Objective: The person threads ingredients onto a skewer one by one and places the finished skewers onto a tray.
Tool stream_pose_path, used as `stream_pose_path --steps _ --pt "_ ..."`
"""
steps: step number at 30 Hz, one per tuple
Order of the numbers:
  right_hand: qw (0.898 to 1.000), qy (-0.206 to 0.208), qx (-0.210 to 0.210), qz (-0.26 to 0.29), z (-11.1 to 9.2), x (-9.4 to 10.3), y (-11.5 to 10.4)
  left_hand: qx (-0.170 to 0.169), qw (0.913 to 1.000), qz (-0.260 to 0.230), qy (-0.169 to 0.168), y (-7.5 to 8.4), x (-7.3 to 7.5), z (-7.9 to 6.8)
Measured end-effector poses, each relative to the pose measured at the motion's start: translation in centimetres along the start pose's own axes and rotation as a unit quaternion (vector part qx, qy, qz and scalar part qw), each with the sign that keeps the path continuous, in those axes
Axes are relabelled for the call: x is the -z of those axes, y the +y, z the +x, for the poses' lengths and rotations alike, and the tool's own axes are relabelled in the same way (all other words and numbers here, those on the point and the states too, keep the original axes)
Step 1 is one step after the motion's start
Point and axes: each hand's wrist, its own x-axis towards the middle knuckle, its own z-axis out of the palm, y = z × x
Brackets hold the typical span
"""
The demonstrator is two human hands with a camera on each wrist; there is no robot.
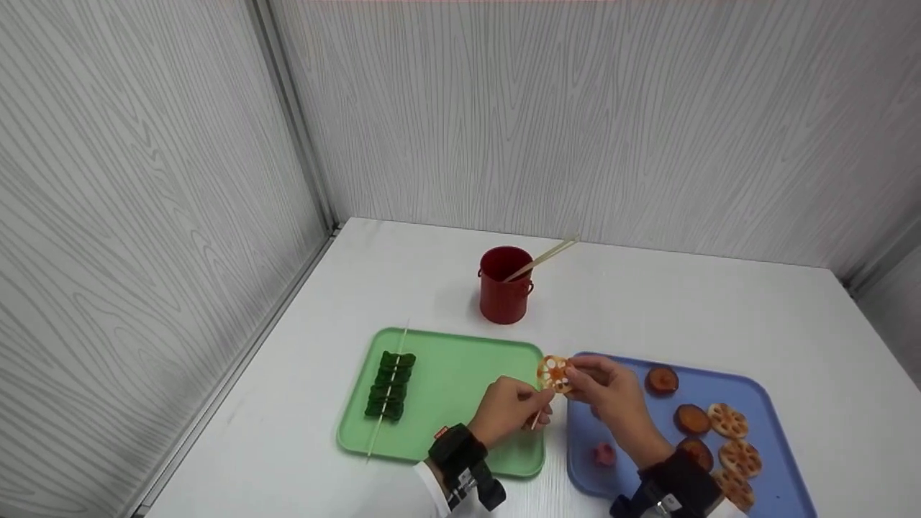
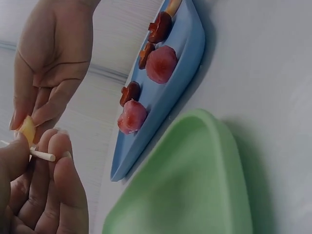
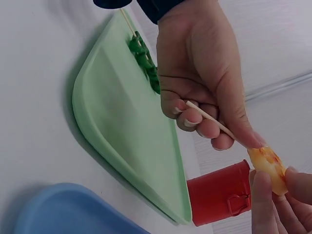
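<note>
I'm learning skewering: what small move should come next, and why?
Probably the right hand should ease the lotus slice onto or further along the stick: it pinches the slice beside the left hand, which grips the stick; any piercing is hidden.

The left green tray [image 1: 453, 360] and right blue tray [image 1: 719, 386] are showing smooth, matt plastic. The far bucket [image 1: 504, 302] is looking like painted metal. Nearer, the skewer [image 3: 209, 118] is showing bare wood; the lotus slice [image 3: 269, 170] is looking glossy.

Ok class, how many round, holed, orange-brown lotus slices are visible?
4: one slice in the right hand; three slices on the rectangular blue tray, right side. More may be hidden.
</note>
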Motion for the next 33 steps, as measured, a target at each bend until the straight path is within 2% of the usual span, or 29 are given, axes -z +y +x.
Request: stream_pose_path --steps 4,9,12,18,22,27,33 --pt "1.000 0.013 -0.018 -0.018 0.1 0.3 0.3 0.019 0.9988 -0.032 -0.030 0.0 0.0 0.1" --pt "0.998 0.026 -0.035 -0.044 0.2 0.7 0.7 0.027 0.9963 -0.051 -0.064 0.0 0.0 0.3" --pt "0.998 0.023 -0.023 -0.044 0.2 0.6 0.9 0.028 0.9957 -0.061 -0.064 0.0 0.0 0.3" --pt "1.000 0.005 0.000 -0.001 0.2 0.3 1.2 0.005 0.9968 -0.053 -0.060 0.0 0.0 0.3" --pt "1.000 -0.002 0.000 -0.023 0.1 0.7 0.8 0.000 0.9970 -0.054 -0.056 -0.1 -0.1 0.3" --pt "0.997 0.009 0.005 -0.078 -0.1 2.3 0.1 0.001 0.9959 -0.073 -0.053 -0.1 -0.3 0.3" --pt "0.988 0.016 0.037 -0.146 0.1 6.4 -0.6 0.006 0.9944 -0.090 -0.056 -0.1 -0.4 0.2"
